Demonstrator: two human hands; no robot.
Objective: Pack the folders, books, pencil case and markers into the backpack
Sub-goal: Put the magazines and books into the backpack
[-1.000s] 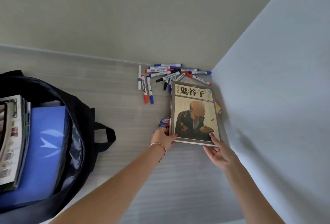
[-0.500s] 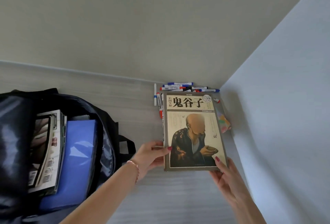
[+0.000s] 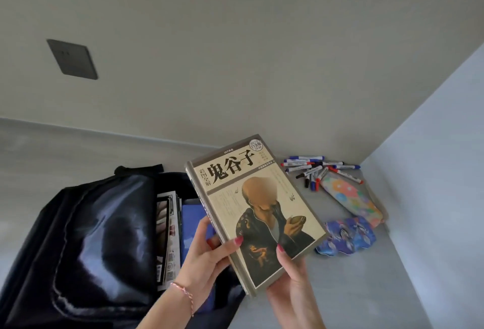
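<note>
The book (image 3: pixel 258 205), a beige hardcover with large black Chinese characters and a painted figure holding a bowl, is lifted off the table (image 3: pixel 366 289) and tilted, its top edge pointing away toward the wall and its lower left part hanging over the open mouth of the backpack (image 3: pixel 86 237). The left hand (image 3: pixel 207 255) grips the book at its spine side, thumb lying across the cover and the fingers (image 3: pixel 203 226) curled round behind the spine; a thin pink cord bracelet (image 3: pixel 183 292) circles that wrist. The right hand (image 3: pixel 290 276) holds the book's near bottom corner from below, its thumb pressed on the cover beside the figure's dark robe, the rest of the fingers hidden under the book. Left of the book, the dark backpack lies open with magazines (image 3: pixel 167 237) standing upright inside and a blue folder (image 3: pixel 191 221) just beside them, partly hidden by the book and left hand. Right of the book, on the table, a heap of markers (image 3: pixel 317 169) with blue, red and black caps lies near the wall corner; a floral pencil case (image 3: pixel 351 200) lies just below the markers, and a blue patterned pouch (image 3: pixel 345 237) rests near the book's right edge
</note>
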